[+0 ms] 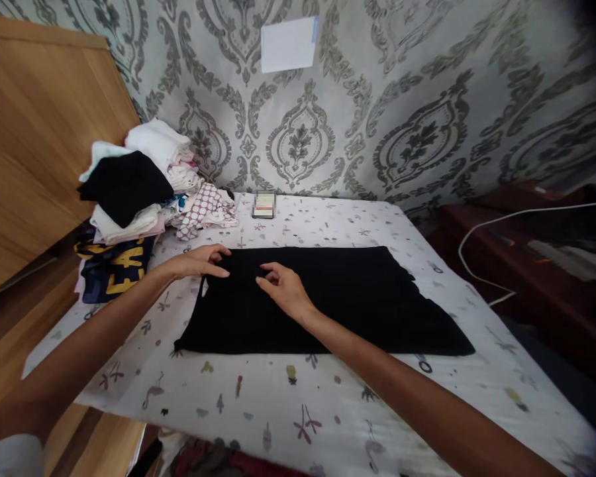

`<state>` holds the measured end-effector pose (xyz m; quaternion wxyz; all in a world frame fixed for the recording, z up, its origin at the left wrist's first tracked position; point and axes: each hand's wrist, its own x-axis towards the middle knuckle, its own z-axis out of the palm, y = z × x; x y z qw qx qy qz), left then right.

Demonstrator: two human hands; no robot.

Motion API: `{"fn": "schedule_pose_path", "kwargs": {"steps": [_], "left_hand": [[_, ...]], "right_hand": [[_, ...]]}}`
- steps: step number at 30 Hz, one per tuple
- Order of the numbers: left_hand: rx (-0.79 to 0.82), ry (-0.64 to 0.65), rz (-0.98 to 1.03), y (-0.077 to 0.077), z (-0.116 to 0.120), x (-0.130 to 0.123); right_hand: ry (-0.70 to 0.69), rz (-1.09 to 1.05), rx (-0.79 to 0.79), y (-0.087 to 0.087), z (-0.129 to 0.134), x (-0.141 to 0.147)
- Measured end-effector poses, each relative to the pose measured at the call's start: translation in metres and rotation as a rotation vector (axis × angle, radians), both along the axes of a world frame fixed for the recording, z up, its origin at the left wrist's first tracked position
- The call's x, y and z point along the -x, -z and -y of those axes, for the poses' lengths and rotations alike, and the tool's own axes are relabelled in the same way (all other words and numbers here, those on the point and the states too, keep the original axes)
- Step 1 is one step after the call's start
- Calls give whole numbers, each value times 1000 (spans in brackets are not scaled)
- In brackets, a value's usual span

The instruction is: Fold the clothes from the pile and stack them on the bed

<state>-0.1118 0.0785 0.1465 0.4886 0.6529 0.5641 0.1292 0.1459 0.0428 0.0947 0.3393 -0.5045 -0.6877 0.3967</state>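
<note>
A black garment (357, 305) lies spread out flat on a white patterned sheet (258, 397). At the garment's far left corner is my left hand (203, 260), its thumb and fingers apart over the edge, with nothing gripped between them. My right hand (283, 286) is over the left half of the black cloth, its thumb and index finger curved and slightly apart, with no cloth visible between them. Whether its fingertips touch the cloth is hard to tell.
A pile of clothes (153, 179) rises at the back left beside a wooden panel (44, 139). A small phone-like object (263, 205) lies near the patterned wall (298, 132). On the right, a white cable (471, 232) crosses dark red furniture (516, 258).
</note>
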Motion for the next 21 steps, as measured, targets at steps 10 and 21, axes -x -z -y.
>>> {"fn": "schedule_pose_path", "kwargs": {"steps": [10,21], "left_hand": [[-287,97,37,3,1,-7],[-703,-30,-511,5,21,-32]], "right_hand": [[-21,-122,-88,8,1,-3],[49,226,-241,6,4,-5]]}}
